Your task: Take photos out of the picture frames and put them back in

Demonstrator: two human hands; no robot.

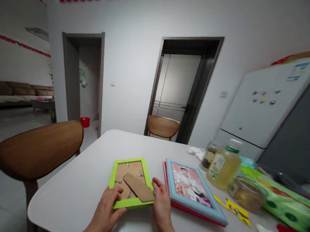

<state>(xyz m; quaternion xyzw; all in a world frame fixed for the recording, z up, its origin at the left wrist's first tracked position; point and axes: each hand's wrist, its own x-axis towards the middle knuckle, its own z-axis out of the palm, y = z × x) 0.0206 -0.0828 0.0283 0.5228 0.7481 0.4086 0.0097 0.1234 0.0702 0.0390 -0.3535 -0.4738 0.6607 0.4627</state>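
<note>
Lime-green left edge: the left hand [107,206] is grasping the picture frame [130,203] at its lower left, fingers lying over the back, thumb pressing along the near edge.
Lime-green right edge: the right hand [162,207] is cupping the lower right corner, fingers curling toward the rim.
Frame back: it is facing upward at the near side of the table [68,194]; whether the frame is resting flat or tilting slightly, I cannot tell.
Backing board: this brown sheet [121,171] is filling the frame, and a brown stand [138,188] is lying slantwise across it.
Metal clips: four clips [140,175] are sitting near the board's edges, showing too small to tell whether they are fastening it; board and stand seem in place, so any work remaining is probably at these clips.
Stack at right: a light-blue frame [194,205] is lying picture up on a red frame [183,208], just beside the right hand, seemingly needing nothing.
Farther right: a bottle [224,165] of yellow liquid, jars [247,195] and a green packet [283,201] are crowding together.
Across the table: a wooden chair [163,127] is standing before a door [178,82].
</note>
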